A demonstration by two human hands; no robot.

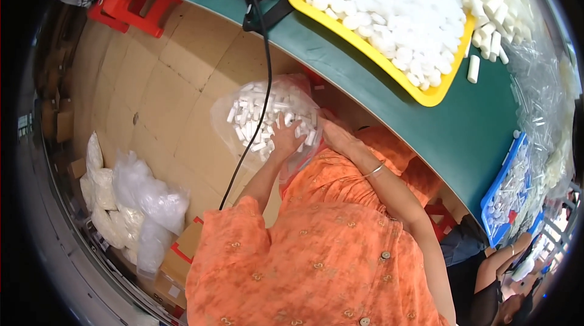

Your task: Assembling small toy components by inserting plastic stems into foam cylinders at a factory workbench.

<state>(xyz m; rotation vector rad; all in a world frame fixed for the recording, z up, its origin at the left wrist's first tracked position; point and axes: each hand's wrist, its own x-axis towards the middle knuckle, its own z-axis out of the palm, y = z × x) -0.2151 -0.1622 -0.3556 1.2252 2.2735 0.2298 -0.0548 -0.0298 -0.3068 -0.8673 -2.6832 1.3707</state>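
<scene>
A clear plastic bag (219, 112) full of short white cylinders (250, 120) stands below the table edge, in front of my lap. My left hand (286, 135) reaches into its mouth, fingers spread on top of the cylinders, with none gripped that I can see. At the bag's right side my right hand (340, 138) is closed on the rim, its fingertips partly hidden by the plastic. A black cable (268, 76) hangs across the view, passing in front of the bag.
On the green table (365, 61), a yellow tray (363, 46) holds round white pieces (389, 6). Loose cream cylinders (486, 28) and a blue tray (494, 204) lie to the right. Red stools (131, 8), filled bags (118, 222) and a co-worker's arm (496, 265) surround me.
</scene>
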